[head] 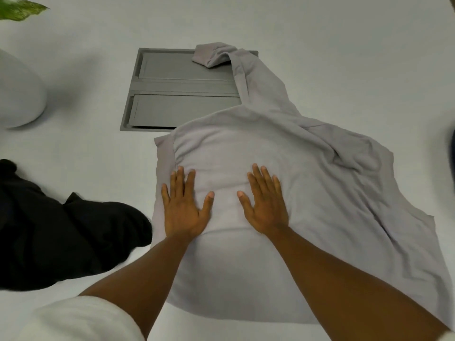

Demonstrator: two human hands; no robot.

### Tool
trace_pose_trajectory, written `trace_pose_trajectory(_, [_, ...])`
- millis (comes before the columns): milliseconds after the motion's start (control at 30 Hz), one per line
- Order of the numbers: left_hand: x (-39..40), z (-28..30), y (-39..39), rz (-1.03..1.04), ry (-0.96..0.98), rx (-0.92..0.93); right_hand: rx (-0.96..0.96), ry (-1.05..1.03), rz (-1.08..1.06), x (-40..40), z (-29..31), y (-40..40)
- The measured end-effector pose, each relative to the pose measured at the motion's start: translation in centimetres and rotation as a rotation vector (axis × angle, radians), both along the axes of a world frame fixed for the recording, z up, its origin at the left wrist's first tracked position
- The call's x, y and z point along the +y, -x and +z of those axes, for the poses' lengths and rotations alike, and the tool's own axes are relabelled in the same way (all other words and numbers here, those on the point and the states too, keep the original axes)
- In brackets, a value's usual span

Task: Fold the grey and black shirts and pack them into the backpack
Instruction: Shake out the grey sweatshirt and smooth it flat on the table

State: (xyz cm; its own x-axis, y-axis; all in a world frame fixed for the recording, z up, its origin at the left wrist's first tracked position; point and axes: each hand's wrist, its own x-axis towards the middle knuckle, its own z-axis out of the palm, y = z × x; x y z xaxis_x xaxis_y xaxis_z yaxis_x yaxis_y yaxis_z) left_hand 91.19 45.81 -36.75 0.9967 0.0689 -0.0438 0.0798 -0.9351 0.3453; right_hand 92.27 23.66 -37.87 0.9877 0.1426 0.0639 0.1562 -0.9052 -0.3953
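The grey shirt (283,153) lies spread on the white table, its left side folded in and one sleeve stretching back over the grey panel. My left hand (185,205) lies flat on the shirt's left part, fingers straight. My right hand (266,203) lies flat beside it on the shirt's middle, fingers straight. The black shirt (61,230) sits crumpled at the left, apart from both hands. No backpack is plainly in view.
A grey recessed panel (182,94) with two lids is set in the table behind the shirt. A pale rounded object (19,94) stands at the far left, a green leaf (19,7) above it. A dark edge (451,143) shows at the far right.
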Motion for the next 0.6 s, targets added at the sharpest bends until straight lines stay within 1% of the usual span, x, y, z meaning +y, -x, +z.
trace_pose_trajectory(100, [1.2,0.0,0.8,-0.02,-0.037,0.02,-0.026,0.046,0.0,-1.1,-0.2,0.8])
trace_pose_trajectory(200, [2.7,0.1,1.6,0.005,-0.029,0.041,0.001,0.091,-0.049,-1.6,-0.2,0.9])
trace_pose_trajectory(300, [3.6,0.5,2.8,0.029,-0.021,0.059,-0.005,0.064,-0.11,-1.1,0.0,1.7])
trace_pose_trajectory(433, [1.7,1.4,4.8,0.027,0.13,-0.067,-0.067,-0.037,-0.261,0.9,0.6,4.8])
trace_pose_trajectory(533, [-0.4,1.2,6.9,-0.066,0.231,-0.134,-0.178,-0.005,-0.288,1.9,0.9,8.3])
trace_pose_trajectory(600, [-1.2,1.0,8.6,-0.134,0.264,-0.137,-0.19,0.048,-0.314,2.3,0.9,10.8])
